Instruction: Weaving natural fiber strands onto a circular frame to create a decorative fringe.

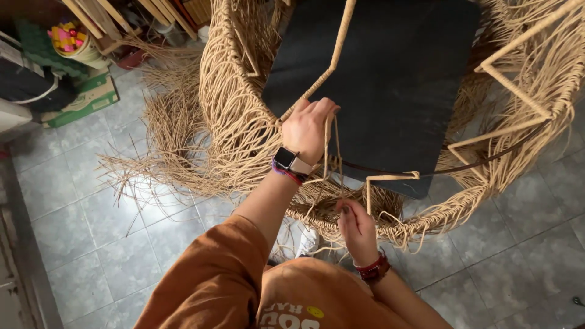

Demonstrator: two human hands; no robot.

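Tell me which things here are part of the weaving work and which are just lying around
In use: left hand and right hand on the tan cord strands; wicker frame; black board.
Lying about: green box; bucket of coloured bits; wooden sticks.

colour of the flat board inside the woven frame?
Black, matte: the board sits inside the tan woven frame. Seen in the head view.
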